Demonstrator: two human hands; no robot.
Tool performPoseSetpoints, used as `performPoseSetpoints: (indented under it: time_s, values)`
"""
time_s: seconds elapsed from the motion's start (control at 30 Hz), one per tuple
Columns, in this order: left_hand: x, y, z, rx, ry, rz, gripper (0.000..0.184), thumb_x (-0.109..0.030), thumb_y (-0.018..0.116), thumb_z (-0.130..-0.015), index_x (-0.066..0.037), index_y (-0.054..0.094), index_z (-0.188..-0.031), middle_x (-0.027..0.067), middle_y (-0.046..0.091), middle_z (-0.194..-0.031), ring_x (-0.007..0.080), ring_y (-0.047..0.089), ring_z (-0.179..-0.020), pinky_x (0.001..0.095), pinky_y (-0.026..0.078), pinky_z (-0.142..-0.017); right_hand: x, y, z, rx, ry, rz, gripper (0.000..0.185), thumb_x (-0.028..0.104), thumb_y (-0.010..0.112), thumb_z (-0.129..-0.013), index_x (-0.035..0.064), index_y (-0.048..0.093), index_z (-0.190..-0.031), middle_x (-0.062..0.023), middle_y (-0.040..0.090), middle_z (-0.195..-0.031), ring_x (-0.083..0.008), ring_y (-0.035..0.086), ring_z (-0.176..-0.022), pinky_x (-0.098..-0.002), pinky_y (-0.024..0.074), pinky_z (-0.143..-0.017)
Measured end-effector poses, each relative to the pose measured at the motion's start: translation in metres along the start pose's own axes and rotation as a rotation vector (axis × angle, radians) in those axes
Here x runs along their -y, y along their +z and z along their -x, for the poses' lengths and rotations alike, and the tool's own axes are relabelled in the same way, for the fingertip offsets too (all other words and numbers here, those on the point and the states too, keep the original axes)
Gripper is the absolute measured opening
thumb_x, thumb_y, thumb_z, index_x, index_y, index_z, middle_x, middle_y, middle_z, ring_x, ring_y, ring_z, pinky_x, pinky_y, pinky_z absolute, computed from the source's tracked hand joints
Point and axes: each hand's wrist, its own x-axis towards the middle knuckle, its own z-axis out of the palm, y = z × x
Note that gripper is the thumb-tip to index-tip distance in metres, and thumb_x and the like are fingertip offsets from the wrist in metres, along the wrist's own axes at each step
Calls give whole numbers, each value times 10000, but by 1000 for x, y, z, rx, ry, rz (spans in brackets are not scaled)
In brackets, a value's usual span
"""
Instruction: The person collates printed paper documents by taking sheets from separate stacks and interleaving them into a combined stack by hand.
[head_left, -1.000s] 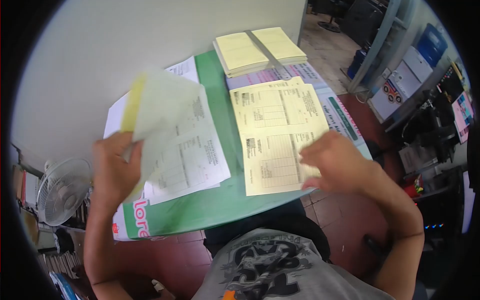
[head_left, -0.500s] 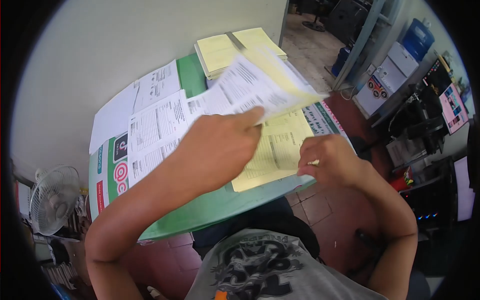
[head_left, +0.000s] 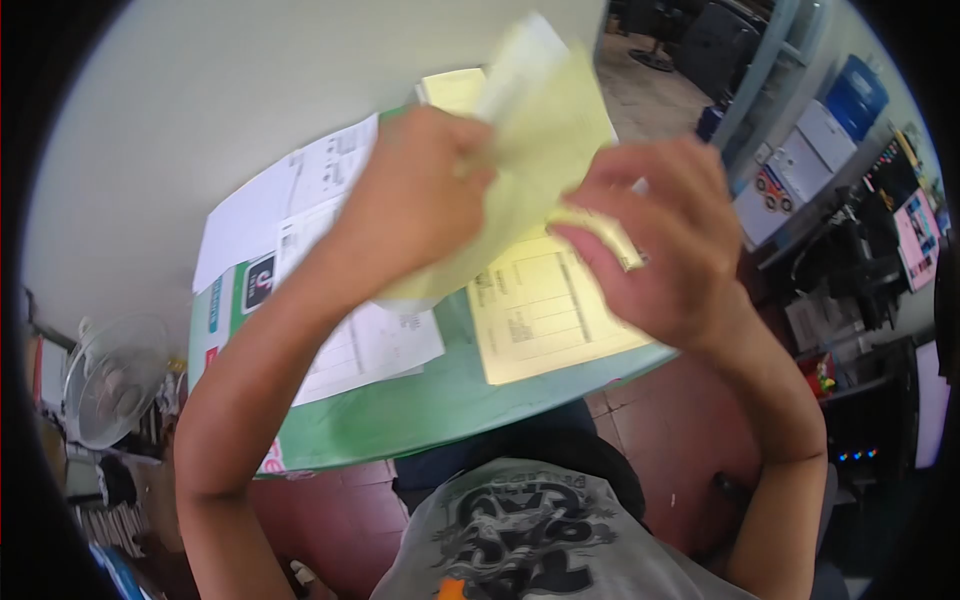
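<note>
My left hand (head_left: 425,195) is closed on a yellow sheet of paper (head_left: 550,140) with white paper against it. The raised sheet is blurred by motion. My right hand (head_left: 665,245) is beside it with the fingers curled, and a narrow yellow paper strip (head_left: 618,238) shows between thumb and fingers. Below the right hand, printed yellow forms (head_left: 535,320) lie on the green table (head_left: 460,400). White printed forms (head_left: 385,350) rest under and left of my left hand, which partly hides them.
Another yellow paper stack (head_left: 450,90) sits at the table's back, mostly covered by the raised sheet. More white sheets (head_left: 245,215) lie by the wall. A fan (head_left: 115,385) stands at left, a water dispenser (head_left: 800,165) at right.
My left hand has lifted and turned the sheet, so its yellow side now faces me. My right hand has risen from the yellow forms toward it, and the strip shows more.
</note>
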Motion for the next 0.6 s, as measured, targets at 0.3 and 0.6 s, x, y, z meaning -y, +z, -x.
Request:
performPoseSetpoints:
  time_s: [0.3,0.6]
  values:
    - [29,-123,53,-564,285,-490,553,126,624,-900,-44,594,-1426,126,704,-1297,140,690,-1087,275,561,-888,79,119,49,651,-216,-199,91,87,644,-789,34,713,-817,-60,678,-848,-242,662,-839,-387,468,-785]
    - [57,-71,147,229,228,-542,326,-74,757,-749,48,717,-1049,159,679,-1298,329,722,-978,396,585,-823,73,128,27,763,232,-487,56,143,734,-730,88,729,-730,-80,700,-833,-288,687,-794,-425,516,-761]
